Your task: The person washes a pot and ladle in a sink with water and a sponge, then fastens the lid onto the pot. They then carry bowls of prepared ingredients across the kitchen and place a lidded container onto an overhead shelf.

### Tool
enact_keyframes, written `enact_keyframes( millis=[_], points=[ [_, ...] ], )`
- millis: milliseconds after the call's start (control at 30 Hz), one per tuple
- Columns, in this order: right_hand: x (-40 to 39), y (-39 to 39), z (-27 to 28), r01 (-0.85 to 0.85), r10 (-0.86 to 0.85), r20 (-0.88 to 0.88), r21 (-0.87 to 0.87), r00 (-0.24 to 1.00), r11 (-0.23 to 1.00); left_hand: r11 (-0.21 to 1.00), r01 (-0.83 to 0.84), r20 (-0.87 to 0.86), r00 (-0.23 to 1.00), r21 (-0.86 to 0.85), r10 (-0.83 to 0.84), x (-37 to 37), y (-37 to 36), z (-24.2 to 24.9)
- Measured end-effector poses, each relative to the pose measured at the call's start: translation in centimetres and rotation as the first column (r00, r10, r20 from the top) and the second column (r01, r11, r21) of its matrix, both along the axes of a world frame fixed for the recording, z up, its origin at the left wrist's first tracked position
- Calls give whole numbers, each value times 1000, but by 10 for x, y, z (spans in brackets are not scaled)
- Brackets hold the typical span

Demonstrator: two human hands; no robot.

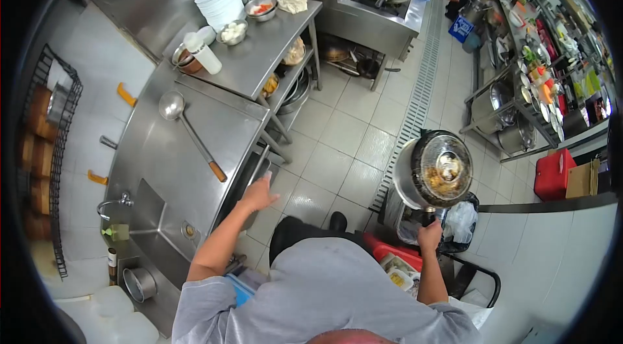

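**A wok in one hand, the other hand at the edge**

The person is standing on a tiled floor (337, 143) with lots of open room between the two rows of kitchen gear. A long drain grate (415, 94) is running down the middle of that floor.

The right hand (429, 235) is wrapping its grip tight around the handle of a wok (433, 171). The wok is being held up in the air, tipped toward the camera, above a bin with a plastic bag (459, 222). Inside the wok some brown and yellow bits of food are sitting at the bottom.

The left hand (259, 193) is spreading its fingers wide and holding nothing. It is resting at the front edge of the steel surface (162, 156). A big ladle (188, 130) is lying flat on that surface, near the hand but not touching it. A sink (159, 227) is sitting at the near end.

Farther along, a stack of white plates (220, 3) and small bowls (241, 20) are standing on the steel. One bowl is holding something white, one something red.
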State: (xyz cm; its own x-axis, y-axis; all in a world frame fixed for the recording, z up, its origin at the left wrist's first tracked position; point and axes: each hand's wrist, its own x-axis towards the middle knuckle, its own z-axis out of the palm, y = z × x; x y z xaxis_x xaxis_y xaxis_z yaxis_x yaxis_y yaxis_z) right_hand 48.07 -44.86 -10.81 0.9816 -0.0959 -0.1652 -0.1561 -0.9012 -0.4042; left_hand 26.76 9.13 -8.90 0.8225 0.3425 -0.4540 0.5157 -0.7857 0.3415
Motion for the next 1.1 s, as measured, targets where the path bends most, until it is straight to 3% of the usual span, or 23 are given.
enact_keyframes(
  millis=[67, 167, 267, 367, 467, 533, 567, 600, 633, 667, 733, 800, 867, 967, 1033, 1100],
  points=[
    [21, -8, -9, 54, -54, 11, -29, 998, 998, 978, -123, -117, 988, -170, 103, 23, 5, 20],
    [50, 1, -16, 128, -127, 24, -28, 992, 991, 961, -176, -205, 970, -212, 133, 52, 22, 6],
    [78, 19, -33, 132, -138, 99, 65, 985, 989, 989, -92, 0, 996, -118, 93, 76, 47, -57],
    [103, 44, -42, 101, -109, 109, 77, 988, 992, 971, -129, 126, 980, -202, 156, 129, 68, -108],
    [126, 74, -60, 48, -56, 103, 85, 993, 995, 841, -341, 18, 923, -420, 384, 198, 80, -142],
    [144, 102, -74, 29, -40, 54, 191, 998, 981, 804, -327, 91, 902, -497, 422, 241, 100, -176],
    [153, 109, -87, 6, -5, -8, 158, 1000, 987, 727, -421, 78, 837, -543, 542, 269, 108, -178],
    [162, 118, -104, 47, -35, -66, 199, 997, 979, 760, -395, 138, 838, -516, 529, 290, 130, -195],
    [171, 134, -118, 33, -19, -68, 217, 998, 976, 797, -406, 143, 847, -447, 512, 323, 147, -181],
    [181, 146, -132, 12, 4, -66, 238, 998, 971, 840, -458, 243, 814, -290, 528, 340, 171, -217],
    [202, 155, -171, 7, 44, -218, 229, 975, 973, 807, -528, 259, 767, -267, 587, 385, 216, -241],
    [219, 165, -205, -20, 98, -318, 238, 943, 971, 882, -471, 418, 798, -14, 434, 418, 266, -282],
    [230, 176, -237, -34, 127, -377, 243, 917, 970, 821, -570, 261, 800, 45, 541, 454, 306, -289],
    [247, 191, -268, -94, 195, -381, 268, 904, 959, 585, -734, 185, 558, -346, 809, 484, 342, -290],
    [255, 192, -278, -122, 232, -384, 290, 893, 949, 338, -689, 146, 323, -641, 935, 495, 337, -275],
    [263, 194, -285, -118, 242, -433, 294, 868, 949, 318, -699, 93, 341, -640, 936, 491, 348, -279]
  ],
)
